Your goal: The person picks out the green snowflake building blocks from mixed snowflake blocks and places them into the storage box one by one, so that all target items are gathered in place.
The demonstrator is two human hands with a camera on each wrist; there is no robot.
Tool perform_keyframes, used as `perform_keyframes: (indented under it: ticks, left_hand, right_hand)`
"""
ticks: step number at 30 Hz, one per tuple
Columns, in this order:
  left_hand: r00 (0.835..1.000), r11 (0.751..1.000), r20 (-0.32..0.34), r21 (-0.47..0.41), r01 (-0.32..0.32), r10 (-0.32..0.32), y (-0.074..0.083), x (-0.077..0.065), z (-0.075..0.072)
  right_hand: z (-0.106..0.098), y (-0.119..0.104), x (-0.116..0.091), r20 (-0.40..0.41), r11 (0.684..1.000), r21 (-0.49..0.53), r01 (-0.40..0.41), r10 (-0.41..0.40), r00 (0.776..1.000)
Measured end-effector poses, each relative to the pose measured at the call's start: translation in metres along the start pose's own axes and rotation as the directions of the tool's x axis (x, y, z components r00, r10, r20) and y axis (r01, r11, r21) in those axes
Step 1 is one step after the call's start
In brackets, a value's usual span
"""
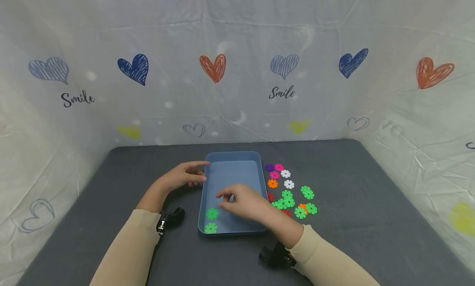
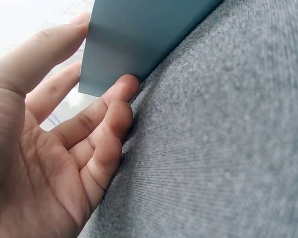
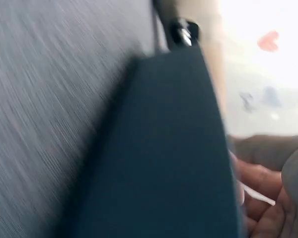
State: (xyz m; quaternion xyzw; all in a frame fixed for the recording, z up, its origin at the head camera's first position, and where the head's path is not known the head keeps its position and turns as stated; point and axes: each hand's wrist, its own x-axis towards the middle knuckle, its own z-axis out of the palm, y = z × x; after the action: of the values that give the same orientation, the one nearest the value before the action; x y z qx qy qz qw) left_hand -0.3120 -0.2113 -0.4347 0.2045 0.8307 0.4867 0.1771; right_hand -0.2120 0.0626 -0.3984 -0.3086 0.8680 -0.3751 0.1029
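- Two black wrist cameras [image 1: 173, 218] and two beige sleeves [image 1: 124, 251] were nearest, the left pair left of the shallow, blue, rectangular tray [image 1: 241, 170], the right pair at its near right corner.
- Two green, round, notched discs [image 1: 211, 221] lay inside the tray, one behind the other at its near left corner.
- The right hand [image 1: 245, 201] hung over the tray's middle, thumb and forefinger curved, a narrow gap between their tips.
- Right of the tray's near half lay at least seven green notched discs [image 1: 307, 192], some overlapping beyond exact counting, one orange disc partly under two of them, and two partly visible red discs [image 1: 286, 212].
- The left hand [image 1: 182, 174] touched the tray's left rim towards the far end, fingers loosely bent and spread.
- Right of the tray's far half lay one orange disc [image 1: 272, 183], two white discs [image 1: 289, 184], two pink discs [image 1: 279, 167] and one purple disc [image 1: 269, 167].
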Motion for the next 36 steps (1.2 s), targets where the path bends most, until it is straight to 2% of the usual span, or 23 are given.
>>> perform_keyframes:
  ticks: [3, 7, 13, 17, 20, 23, 27, 29, 32, 36]
  left_hand:
    - [1.000, 1.000, -0.010, 0.000, 0.011, -0.011, 0.000, 0.000, 0.001]
    - [1.000, 1.000, -0.013, -0.006, 0.018, -0.018, 0.000, 0.002, 0.001]
    - [1.000, 1.000, -0.005, -0.003, 0.007, -0.007, -0.001, 0.002, 0.002]
    - [1.000, 1.000, -0.007, -0.006, 0.004, -0.004, -0.001, 0.001, 0.002]
    - [1.000, 1.000, -0.012, -0.013, 0.004, -0.004, -0.002, 0.001, 0.001]
    - [1.000, 1.000, -0.015, -0.022, 0.005, -0.005, -0.003, 0.001, 0.001]
    - [1.000, 1.000, -0.018, -0.026, 0.009, -0.009, -0.004, 0.001, 0.000]
    - [1.000, 1.000, -0.019, -0.029, 0.010, -0.010, -0.004, 0.001, -0.001]
    - [1.000, 1.000, -0.020, -0.027, 0.010, -0.010, -0.003, 0.000, -0.001]
    - [1.000, 1.000, -0.028, -0.018, 0.013, -0.013, -0.002, 0.000, -0.002]
  right_hand:
    - [-0.018, 0.004, -0.002, -0.033, 1.000, -0.022, -0.001, 0.000, 0.999]
    - [-0.040, 0.013, -0.009, -0.083, 0.999, -0.005, -0.041, 0.041, 0.996]
    - [-0.073, 0.028, -0.022, -0.097, 0.994, 0.049, -0.101, 0.106, 0.990]
    - [-0.092, 0.042, -0.029, -0.069, 0.989, 0.061, -0.135, 0.139, 0.988]
    - [-0.102, 0.056, -0.035, 0.014, 0.985, 0.070, -0.157, 0.156, 0.988]
    - [-0.107, 0.070, -0.041, 0.150, 0.976, 0.083, -0.202, 0.188, 0.971]
    - [-0.104, 0.080, -0.043, 0.294, 0.957, 0.067, -0.281, 0.250, 0.922]
    - [-0.099, 0.082, -0.043, 0.320, 0.946, 0.046, -0.320, 0.290, 0.902]
    - [-0.091, 0.081, -0.042, 0.322, 0.933, -0.001, -0.360, 0.341, 0.883]
    - [-0.085, 0.077, -0.040, 0.294, 0.930, -0.088, -0.358, 0.368, 0.882]
